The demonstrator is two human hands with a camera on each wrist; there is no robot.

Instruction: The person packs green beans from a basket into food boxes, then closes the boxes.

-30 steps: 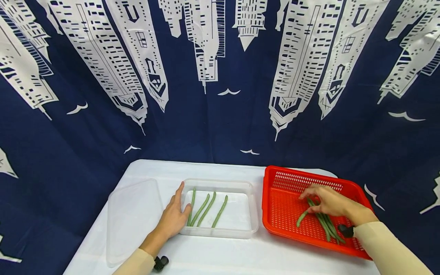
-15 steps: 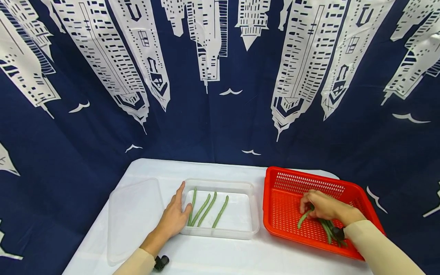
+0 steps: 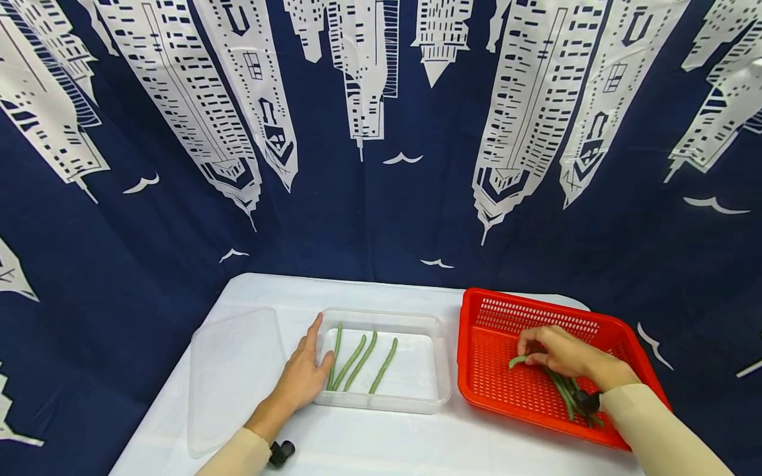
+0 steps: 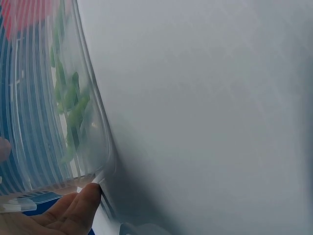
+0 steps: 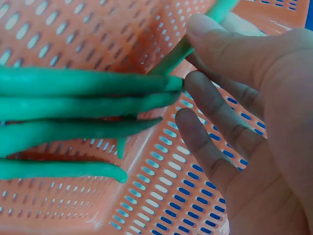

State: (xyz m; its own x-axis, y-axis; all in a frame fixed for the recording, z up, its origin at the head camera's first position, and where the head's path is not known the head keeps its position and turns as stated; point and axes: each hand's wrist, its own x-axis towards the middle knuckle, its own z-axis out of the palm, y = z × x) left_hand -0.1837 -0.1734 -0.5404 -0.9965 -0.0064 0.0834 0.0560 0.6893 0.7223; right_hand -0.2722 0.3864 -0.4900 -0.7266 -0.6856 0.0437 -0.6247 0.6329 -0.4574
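Observation:
My left hand [image 3: 302, 375] rests against the left side of a clear plastic container [image 3: 411, 402], its fingers fairly straight along the rim. Several green beans [image 3: 383, 365] lie slantwise on the container's floor. In the left wrist view, fingertips [image 4: 90, 193] touch the container's corner. Inside the red basket [image 3: 485, 360], my right hand [image 3: 562, 354] pinches one green bean [image 5: 177, 56] between thumb and fingers. Other green beans [image 5: 73, 105] lie in a bunch below and beside that hand. The right hand and wrist cover part of this bunch in the head view.
A translucent flat lid [image 3: 235, 380] lies on the white table [image 3: 417, 439], left of the container. The basket stands to the container's right with a narrow gap between them. Behind the table hangs a dark blue cloth [image 3: 357, 218] printed with white buildings.
The right hand has closed its fingers on a green bean in the basket, and the bean's visible end has risen slightly. My left hand stays at the container's side.

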